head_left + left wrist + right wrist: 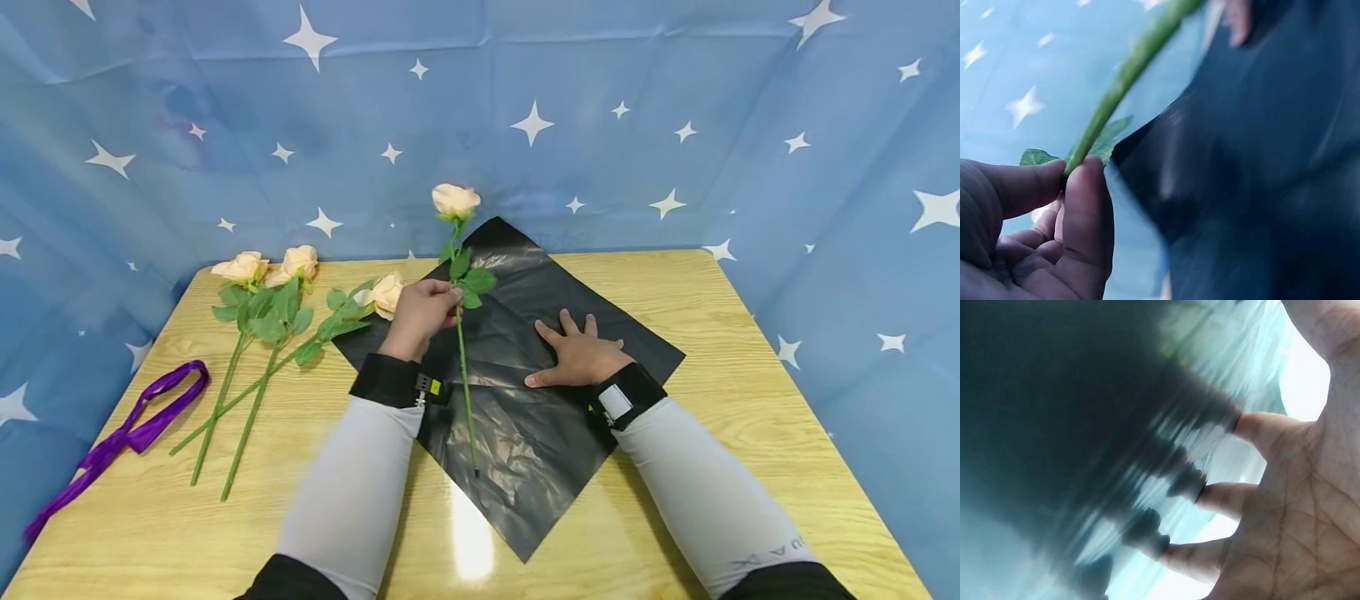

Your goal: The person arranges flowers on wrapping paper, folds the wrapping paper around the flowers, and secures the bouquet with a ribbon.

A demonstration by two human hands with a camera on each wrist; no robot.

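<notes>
Between thumb and fingertips, my left hand pinches the green stem of a cream rose just below its leaves. The bloom points away from me, and the stem's lower end reaches over a black sheet. That shiny sheet lies turned cornerwise on the table. With fingers spread, my right hand rests on the sheet, right of the stem. In the right wrist view, the fingertips touch the reflective black surface. The left wrist view shows the stem close up between thumb and forefinger.
Left of the sheet, several things lie on the wooden table: two cream roses side by side, a third rose crossing their stems with its bloom by the left hand, and a purple ribbon. A blue star-patterned cloth hangs behind.
</notes>
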